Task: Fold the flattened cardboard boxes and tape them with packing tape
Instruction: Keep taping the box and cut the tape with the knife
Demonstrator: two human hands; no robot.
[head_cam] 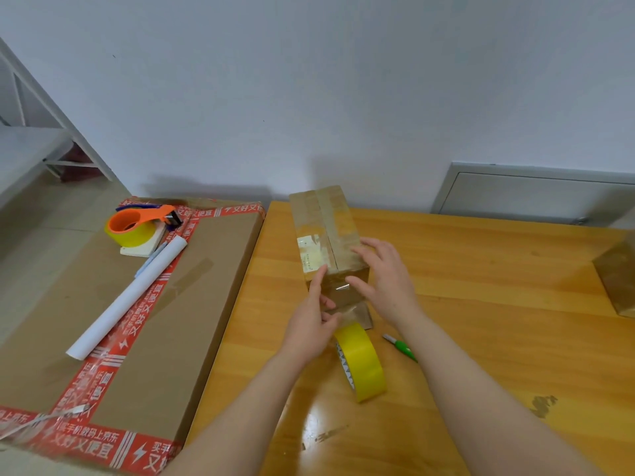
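Note:
A small folded cardboard box (326, 228) stands on the wooden table (481, 304), with clear tape along its top seam. A strip of tape runs down its near end face. My left hand (312, 321) presses that strip against the near face, index finger straight up along the box edge, thumb on the tape. My right hand (385, 276) lies with straight fingers on the near top corner of the box. A yellow roll of packing tape (362, 362) stands on edge just in front of the box, below my left hand.
A green-handled cutter (402, 347) lies to the right of the roll. A large taped carton (192, 304) to the left carries an orange tape dispenser (137, 223) and a white paper roll (127, 300). Another cardboard box (618, 276) sits at the right edge.

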